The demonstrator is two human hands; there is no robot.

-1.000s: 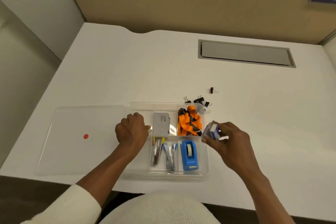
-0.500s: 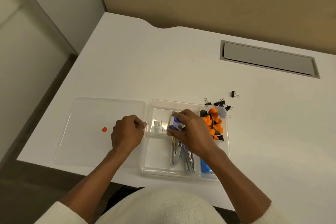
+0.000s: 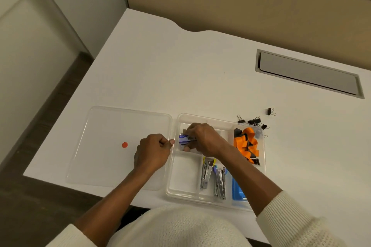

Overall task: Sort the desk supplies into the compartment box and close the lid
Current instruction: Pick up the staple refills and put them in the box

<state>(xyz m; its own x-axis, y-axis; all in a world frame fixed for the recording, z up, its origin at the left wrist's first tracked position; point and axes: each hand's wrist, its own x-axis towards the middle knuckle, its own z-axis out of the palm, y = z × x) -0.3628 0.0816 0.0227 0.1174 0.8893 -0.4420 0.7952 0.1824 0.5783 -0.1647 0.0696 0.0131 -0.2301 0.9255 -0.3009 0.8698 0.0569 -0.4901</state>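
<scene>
one small blue-and-white box (image 3: 185, 139) is going into the back-left compartment of the clear tray (image 3: 208, 199), right hand (image 3: 204, 140) fingers clamped on it. left hand (image 3: 153, 153) fisted. next: letting go, then grabbing the binder clips (image 3: 253, 121) off the worktop (image 3: 180, 78).

On the white desk (image 3: 180, 70), the clear compartment box (image 3: 218, 201) holds orange-and-black binder clips (image 3: 246, 144), silver staplers (image 3: 206, 172), a blue tape dispenser (image 3: 236, 190) and a blue-and-white striped packet (image 3: 184, 139), while its clear lid (image 3: 112, 126) at 9 o'clock bears a red dot (image 3: 124, 145).
</scene>
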